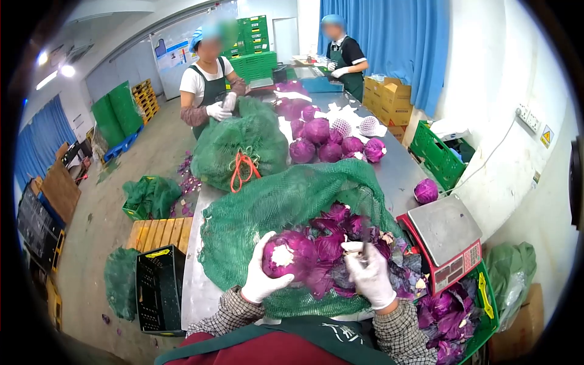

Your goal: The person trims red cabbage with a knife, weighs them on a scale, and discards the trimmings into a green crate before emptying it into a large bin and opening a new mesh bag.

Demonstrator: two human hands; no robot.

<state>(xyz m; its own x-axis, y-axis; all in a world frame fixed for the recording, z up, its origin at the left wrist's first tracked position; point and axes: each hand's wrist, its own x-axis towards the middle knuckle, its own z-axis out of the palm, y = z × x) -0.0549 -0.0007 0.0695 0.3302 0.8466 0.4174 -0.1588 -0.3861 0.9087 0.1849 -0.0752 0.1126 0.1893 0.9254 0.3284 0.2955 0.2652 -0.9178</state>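
My left hand [260, 281], in a white glove, grips a red cabbage [292, 255] whose pale cut stem end faces me. In my gloved right hand [372, 278] is a knife [366, 228], its dark blade pointing up and blurred. A pale slice of cabbage stem [351, 246] shows beside the knife, near my right fingers. Under both hands spreads a green mesh bag [243, 225], with loose purple cabbage leaves [329, 247] and stem bits heaped on it. The knife and the cabbage are apart.
A red scale [444, 228] stands at the right, above a green crate [486, 304] of leaves. Whole cabbages [316, 131] and a full mesh bag [243, 146] lie farther up the metal table. Two co-workers stand beyond. A black crate [159, 292] sits left.
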